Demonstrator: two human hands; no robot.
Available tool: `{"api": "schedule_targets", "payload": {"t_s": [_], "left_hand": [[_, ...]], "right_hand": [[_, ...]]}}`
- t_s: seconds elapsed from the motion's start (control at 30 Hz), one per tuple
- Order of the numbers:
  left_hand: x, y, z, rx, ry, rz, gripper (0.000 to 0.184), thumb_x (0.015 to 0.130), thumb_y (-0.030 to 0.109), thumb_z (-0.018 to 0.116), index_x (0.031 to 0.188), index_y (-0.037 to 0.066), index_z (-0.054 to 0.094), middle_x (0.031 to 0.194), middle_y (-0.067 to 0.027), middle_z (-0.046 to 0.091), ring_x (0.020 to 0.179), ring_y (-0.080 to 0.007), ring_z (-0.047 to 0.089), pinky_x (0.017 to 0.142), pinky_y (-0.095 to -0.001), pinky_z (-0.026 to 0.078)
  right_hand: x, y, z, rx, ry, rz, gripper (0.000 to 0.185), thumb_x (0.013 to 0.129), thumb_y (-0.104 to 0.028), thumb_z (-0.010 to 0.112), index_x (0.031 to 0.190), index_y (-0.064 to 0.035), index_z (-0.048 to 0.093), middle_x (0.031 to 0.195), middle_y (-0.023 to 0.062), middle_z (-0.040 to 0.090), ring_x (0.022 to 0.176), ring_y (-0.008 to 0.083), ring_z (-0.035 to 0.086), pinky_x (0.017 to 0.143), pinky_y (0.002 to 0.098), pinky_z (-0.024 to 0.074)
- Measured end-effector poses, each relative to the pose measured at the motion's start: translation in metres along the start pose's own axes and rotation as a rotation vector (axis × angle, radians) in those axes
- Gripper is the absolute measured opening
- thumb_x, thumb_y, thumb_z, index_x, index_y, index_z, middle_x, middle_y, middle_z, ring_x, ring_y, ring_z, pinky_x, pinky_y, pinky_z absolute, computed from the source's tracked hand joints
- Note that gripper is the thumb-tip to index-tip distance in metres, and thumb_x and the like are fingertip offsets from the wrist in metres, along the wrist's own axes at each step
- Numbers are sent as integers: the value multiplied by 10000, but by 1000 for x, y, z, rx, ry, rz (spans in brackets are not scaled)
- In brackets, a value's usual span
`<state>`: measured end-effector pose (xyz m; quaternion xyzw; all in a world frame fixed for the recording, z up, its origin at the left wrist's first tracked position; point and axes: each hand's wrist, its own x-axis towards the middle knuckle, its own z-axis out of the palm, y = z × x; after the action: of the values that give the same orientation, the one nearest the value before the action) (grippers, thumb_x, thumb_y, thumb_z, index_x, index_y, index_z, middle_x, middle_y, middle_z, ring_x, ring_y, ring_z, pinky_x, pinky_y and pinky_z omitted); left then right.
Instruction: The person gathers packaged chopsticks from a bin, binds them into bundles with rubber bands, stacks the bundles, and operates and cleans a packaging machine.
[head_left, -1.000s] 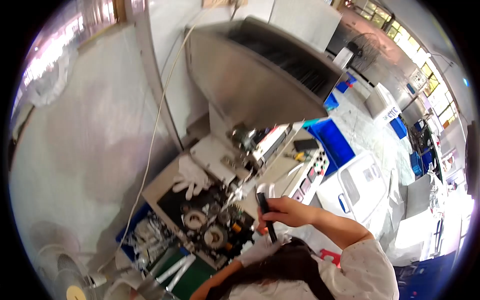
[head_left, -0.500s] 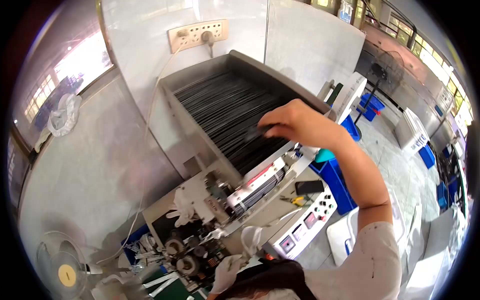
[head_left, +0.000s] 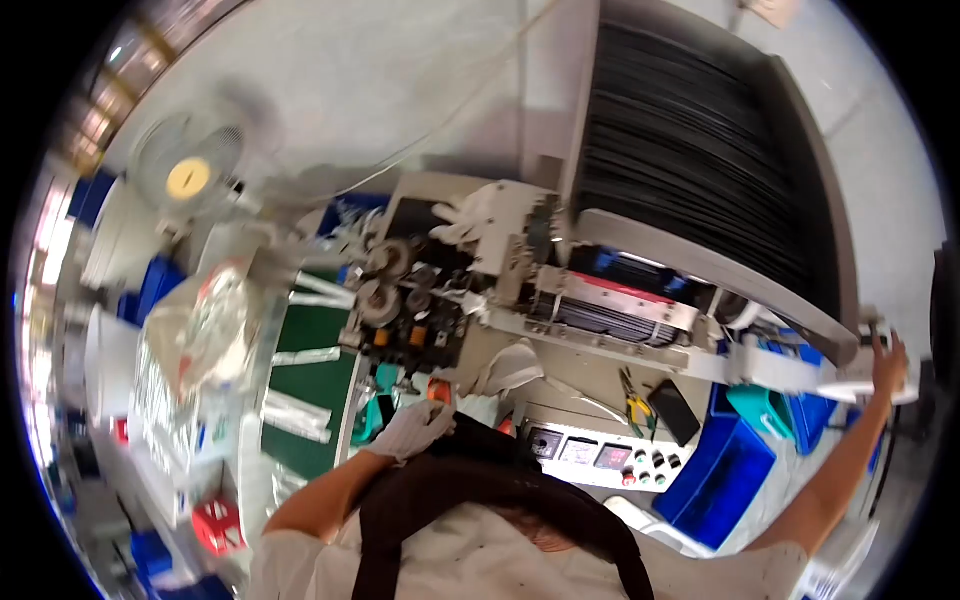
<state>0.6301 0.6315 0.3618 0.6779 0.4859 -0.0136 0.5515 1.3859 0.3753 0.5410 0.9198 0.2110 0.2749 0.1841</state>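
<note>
Your reach likely needs care: right hand (head_left: 889, 368) spread, far right, near the white bar (head_left: 770, 368); left hand (head_left: 415, 432) curled, hold unclear.

White shirt (head_left: 460, 555), lightweight-looking, sprinkled with small dark specks across the front; short sleeves (head_left: 285, 565), loosely cut, each stopping on the upper arm and leaving both forearms bare. Over it a dark brown apron (head_left: 480, 482), plain, soft-edged, its broad band curving across the chest, with wide straps (head_left: 380, 550) of the same brown running over the white cloth on both sides. Left hand (head_left: 415, 432) in a white glove (head_left: 405, 440), thin and slightly wrinkled, ending about the wrist; right hand (head_left: 889, 368) bare, finer detail blurred.
</note>
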Motion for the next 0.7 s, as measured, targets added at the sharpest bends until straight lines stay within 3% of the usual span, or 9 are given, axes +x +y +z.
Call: {"api": "schedule_targets", "payload": {"t_s": [0.03,0.13,0.33,0.4,0.43,0.47,0.53,0.7], "left_hand": [[1,1,1,71,-13,-9,335,877,311,476,892,-5,584,770,-100,645,700,-185,618,631,-291,476],[0,-8,21,198,45,-19,325,867,317,489,896,9,590,763,-96,642,691,-200,613,632,-304,473],[3,-13,35,232,148,-23,316,858,310,499,869,10,598,747,-103,636,690,-217,608,633,-312,469],[3,-12,42,216,138,-44,311,856,306,502,866,11,599,744,-109,634,689,-224,608,633,-314,469],[5,-12,44,233,149,-10,333,849,330,491,882,16,600,757,-152,620,711,-290,597,644,-359,467],[8,-12,46,253,161,25,357,842,354,481,898,22,600,770,-196,607,734,-357,586,655,-404,466],[9,-10,49,262,157,22,358,840,358,485,886,24,603,750,-189,608,728,-355,585,647,-407,463],[11,-11,49,283,132,45,333,855,331,469,830,24,596,718,-164,609,692,-343,584,609,-396,457]], "right_hand": [[-5,-9,-25,-146,-163,25,616,807,-559,455,1245,-126,452,1286,145,419,1228,257,345,1006,499,217],[14,20,7,-287,-162,-44,606,793,-573,454,1217,-141,478,1362,45,332,1231,210,353,1008,534,146],[-4,8,15,-287,-57,-94,458,790,-500,517,1096,-159,526,1331,41,366,1191,225,389,998,534,170],[-9,14,56,-261,119,-142,420,781,-442,560,1098,-173,498,1348,22,331,1199,221,370,973,553,220],[-24,-12,36,-250,70,11,458,762,-426,593,1126,-181,462,1360,9,302,1222,232,328,954,560,251],[-19,-12,45,-551,-35,35,537,735,-409,626,1179,-201,405,1375,-1,271,1245,248,275,946,566,271],[-9,-12,62,-1174,-263,-19,735,682,-377,691,1284,-243,291,1403,-19,209,1292,280,169,929,577,309],[-22,-1,118,-404,261,-131,617,737,-514,524,1297,-345,327,1419,-117,142,1255,401,166,805,707,288]]}}
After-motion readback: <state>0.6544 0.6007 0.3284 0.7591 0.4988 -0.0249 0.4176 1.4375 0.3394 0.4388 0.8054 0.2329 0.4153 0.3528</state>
